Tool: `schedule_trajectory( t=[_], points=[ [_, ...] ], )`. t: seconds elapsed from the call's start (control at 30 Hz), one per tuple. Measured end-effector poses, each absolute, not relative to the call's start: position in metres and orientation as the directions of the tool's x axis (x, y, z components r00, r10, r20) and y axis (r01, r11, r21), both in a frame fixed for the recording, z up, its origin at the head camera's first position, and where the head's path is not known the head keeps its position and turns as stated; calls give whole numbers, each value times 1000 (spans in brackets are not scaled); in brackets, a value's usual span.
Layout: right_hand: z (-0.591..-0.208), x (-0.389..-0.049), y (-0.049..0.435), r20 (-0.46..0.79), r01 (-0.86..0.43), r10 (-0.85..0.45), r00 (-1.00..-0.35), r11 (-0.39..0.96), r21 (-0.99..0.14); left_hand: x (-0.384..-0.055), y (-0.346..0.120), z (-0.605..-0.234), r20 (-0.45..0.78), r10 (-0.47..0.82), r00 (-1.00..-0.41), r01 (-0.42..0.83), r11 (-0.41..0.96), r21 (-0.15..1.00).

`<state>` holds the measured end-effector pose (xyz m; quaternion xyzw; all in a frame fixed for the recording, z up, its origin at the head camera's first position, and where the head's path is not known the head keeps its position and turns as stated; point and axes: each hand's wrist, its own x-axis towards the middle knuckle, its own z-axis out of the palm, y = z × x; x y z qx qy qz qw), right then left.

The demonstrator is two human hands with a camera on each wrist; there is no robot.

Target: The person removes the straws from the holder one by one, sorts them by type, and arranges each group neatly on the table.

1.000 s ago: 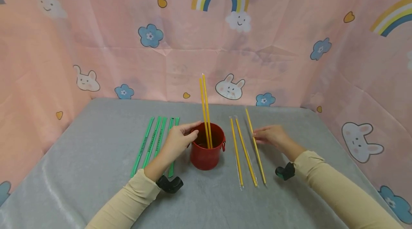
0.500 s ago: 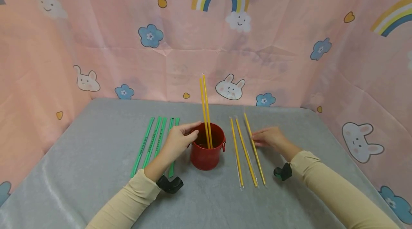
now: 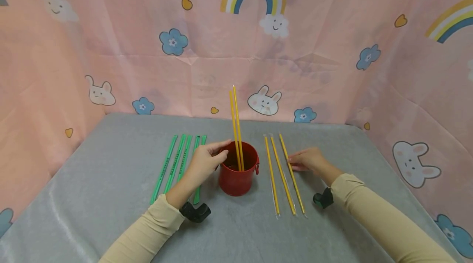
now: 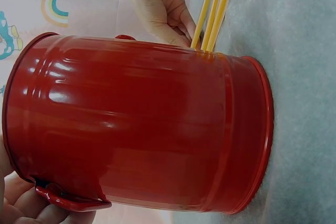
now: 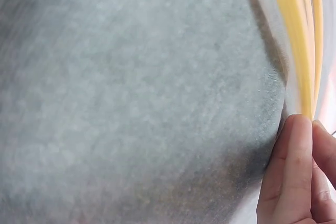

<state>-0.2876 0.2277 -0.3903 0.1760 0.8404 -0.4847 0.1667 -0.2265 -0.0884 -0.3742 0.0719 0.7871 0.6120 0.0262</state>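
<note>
A small red metal bucket (image 3: 236,183) stands upright in the middle of the table, and two yellow straws (image 3: 236,127) lean inside it. My left hand (image 3: 202,160) grips the bucket's rim on its left side; in the left wrist view my fingers (image 4: 39,208) are beside its red handle (image 4: 68,201). To the right, my right hand (image 3: 310,159) pinches a yellow straw (image 3: 292,174) in a clear wrapper between thumb and fingers, near its middle. This straw lies roughly parallel to two more wrapped yellow straws (image 3: 272,177) on its left.
Several green-wrapped straws (image 3: 173,164) lie side by side left of the bucket, some partly behind my left arm. A grey cloth covers the table (image 3: 258,238). Pink printed curtains (image 3: 207,78) stand behind and at both sides.
My right hand has moved slightly left and toward me, bringing the pinched straw down closer to the other two. The left hand and bucket have stayed in place.
</note>
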Motion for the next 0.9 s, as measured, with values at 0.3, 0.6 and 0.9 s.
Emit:
schedule_trajectory(
  t=[0.3, 0.6, 0.9],
  points=[
    [-392, -288, 227, -447, 441, 114, -887, 494, -749, -227, -89, -374, 43, 144, -989, 78, 242, 967],
    [-394, -288, 223, -399, 389, 109, -910, 553, -737, -228, -89, -375, 49, 149, -988, 85, 248, 965],
    [-394, -293, 227, -364, 355, 113, -924, 606, -712, -227, -89, -375, 56, 151, -987, 93, 251, 964]
  ],
)
